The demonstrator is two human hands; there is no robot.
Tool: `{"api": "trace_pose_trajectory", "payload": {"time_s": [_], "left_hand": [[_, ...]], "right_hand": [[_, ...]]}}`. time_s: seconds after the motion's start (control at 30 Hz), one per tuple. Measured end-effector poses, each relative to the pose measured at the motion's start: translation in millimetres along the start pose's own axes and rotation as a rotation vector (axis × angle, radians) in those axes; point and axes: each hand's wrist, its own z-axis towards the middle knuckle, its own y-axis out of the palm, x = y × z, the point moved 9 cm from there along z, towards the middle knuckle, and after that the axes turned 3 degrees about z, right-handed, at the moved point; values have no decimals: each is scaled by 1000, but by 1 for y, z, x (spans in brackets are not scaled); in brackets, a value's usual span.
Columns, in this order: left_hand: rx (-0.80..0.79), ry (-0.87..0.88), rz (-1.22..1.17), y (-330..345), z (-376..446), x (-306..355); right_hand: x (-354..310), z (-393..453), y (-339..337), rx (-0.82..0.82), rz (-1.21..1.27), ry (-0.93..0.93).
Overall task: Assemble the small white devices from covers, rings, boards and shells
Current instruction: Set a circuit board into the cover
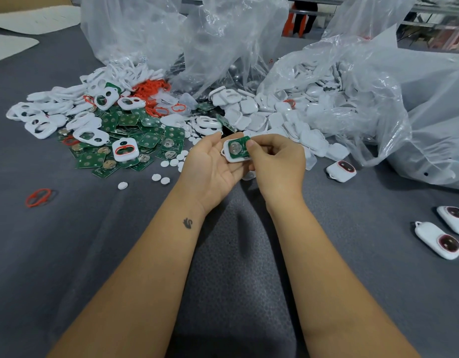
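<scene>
My left hand lies palm up and cradles a white cover with a green board seated in it, coin cell facing up. My right hand pinches the board's right edge with thumb and fingers. To the left lie heaps of white covers, green boards and red rings. A pile of white shells spills from a bag behind my hands. One cover with a red ring rests on the boards.
Three finished white devices lie on the right: one near the bag, two near the edge. Small white buttons and a loose red ring sit on the grey cloth. Clear plastic bags stand behind.
</scene>
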Motion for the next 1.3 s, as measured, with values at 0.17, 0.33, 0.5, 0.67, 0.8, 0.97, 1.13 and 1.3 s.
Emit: {"api": "trace_pose_trajectory", "payload": {"time_s": [0.17, 0.33, 0.5, 0.67, 0.8, 0.97, 1.13, 1.3], "left_hand": [[-5, 2, -5, 0, 1, 0], [-3, -1, 7, 1, 0, -1], [-4, -3, 19, 3, -1, 0], [-15, 1, 8, 3, -1, 0], [-34, 3, 0, 5, -1, -1], [-73, 46, 6, 8, -1, 3], [-63, 151, 126, 5, 2, 8], [-27, 170, 128, -2, 3, 15]], "right_hand": [[1, 1, -1, 19, -14, 8], [0, 2, -2, 44, -109, -35], [-1, 2, -2, 62, -149, -63], [-1, 2, -2, 70, -171, -70], [-1, 2, -2, 79, -174, -79], [-1, 0, -2, 83, -169, -87], [-2, 0, 0, 50, -153, -79], [5, 1, -2, 24, 140, 58]]}}
